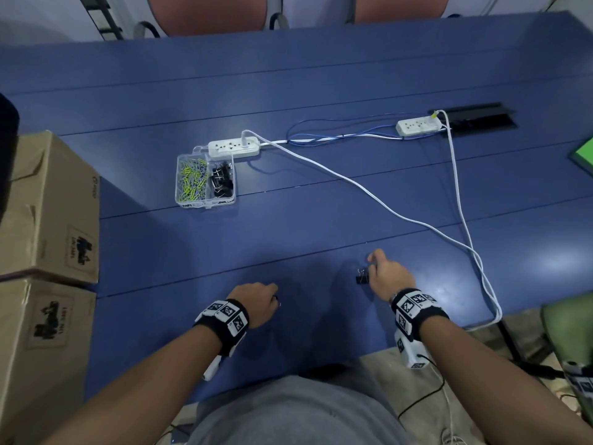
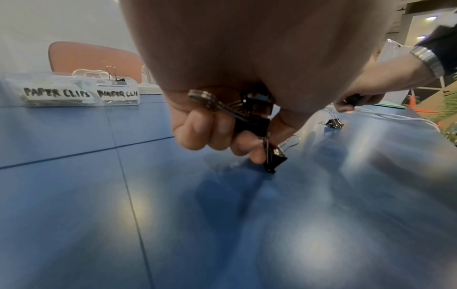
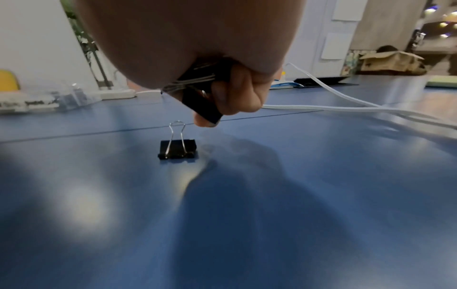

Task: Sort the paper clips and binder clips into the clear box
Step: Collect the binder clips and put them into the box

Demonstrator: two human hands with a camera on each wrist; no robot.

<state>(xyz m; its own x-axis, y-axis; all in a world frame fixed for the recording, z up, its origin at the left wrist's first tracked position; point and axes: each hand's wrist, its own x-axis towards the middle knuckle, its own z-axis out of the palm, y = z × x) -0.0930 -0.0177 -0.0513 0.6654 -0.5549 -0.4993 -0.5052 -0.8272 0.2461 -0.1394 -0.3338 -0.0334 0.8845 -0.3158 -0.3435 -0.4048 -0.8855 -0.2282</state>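
My left hand (image 1: 256, 301) is curled near the table's front edge; the left wrist view shows my left hand (image 2: 222, 133) gripping several black binder clips (image 2: 254, 113), the lowest clip (image 2: 274, 160) touching the blue table (image 2: 99, 195). My right hand (image 1: 388, 274) grips black binder clips (image 3: 200, 101) in its fist. One loose binder clip (image 1: 362, 277) (image 3: 177, 149) (image 2: 333, 122) stands on the table just left of that hand. The clear box (image 1: 205, 181) (image 2: 74, 91) lies farther back, with paper clips in its left compartment and binder clips in its right.
Two white power strips (image 1: 233, 147) (image 1: 418, 125) with white cables (image 1: 401, 216) run across the table behind and right of my right hand. Cardboard boxes (image 1: 48, 220) stand at the left edge. A green item (image 1: 584, 159) lies at the far right.
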